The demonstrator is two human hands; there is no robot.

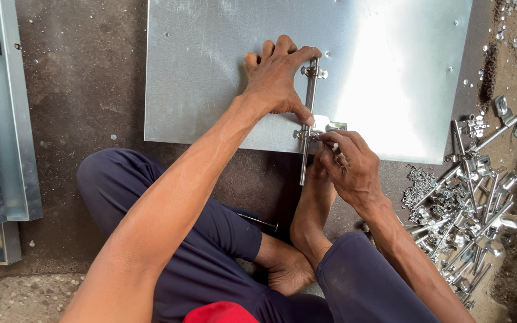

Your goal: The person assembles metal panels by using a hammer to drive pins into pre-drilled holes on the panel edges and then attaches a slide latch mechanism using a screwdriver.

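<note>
Right hand [347,162] fingertips pinched a small fastener against the lower bracket [306,135] of the metal rod [309,119]. Left hand [277,78] fingers pressed the rod flat onto the steel sheet [210,72] on the floor [85,84]. Loose hardware [468,221] lay right.

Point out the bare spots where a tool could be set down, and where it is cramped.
Free: the metal sheet left of the left hand, and the dark floor between that sheet and the channel sections. The sheet's bright right part is also bare. Crowded: the pile of rods and brackets right of the right hand, and around the rod.
</note>
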